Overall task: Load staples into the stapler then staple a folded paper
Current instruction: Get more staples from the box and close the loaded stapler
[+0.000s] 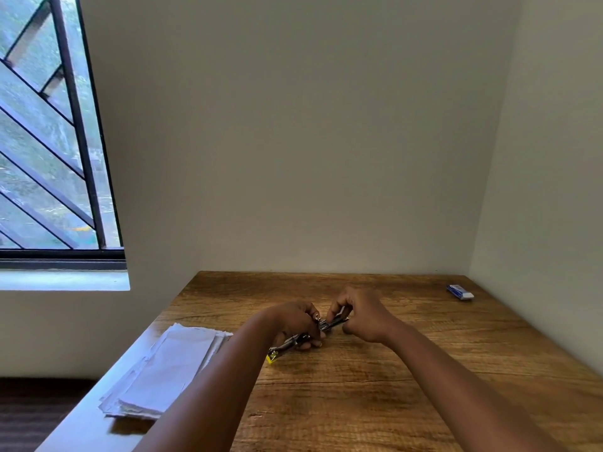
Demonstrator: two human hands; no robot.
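1. Head view. I see both arms reaching forward over the wooden counter (408,370), the hands meeting near its middle.
2. Left hand (298,324): fingers curled round the stapler (321,326), gripping its body from the left side.
3. Stapler sits between the two hands, held just above the counter; metal parts show in the gap between them. I cannot tell whether its top is swung open.
4. Right hand (362,316): fingers curled, pinching the stapler's right end. Whether it also holds a strip of staples, I cannot tell; too small.
5. A small yellow piece (271,358) shows just below the left wrist, at the stapler's near-left end, low by the counter.
6. Stack of folded white paper (169,367) lies on the counter's left part, beside the left forearm, apart from the stapler.
7. Small blue-and-white box (460,292) at the far right corner of the counter, well apart from the hands.
8. Window with dark bars (49,132) upper left.
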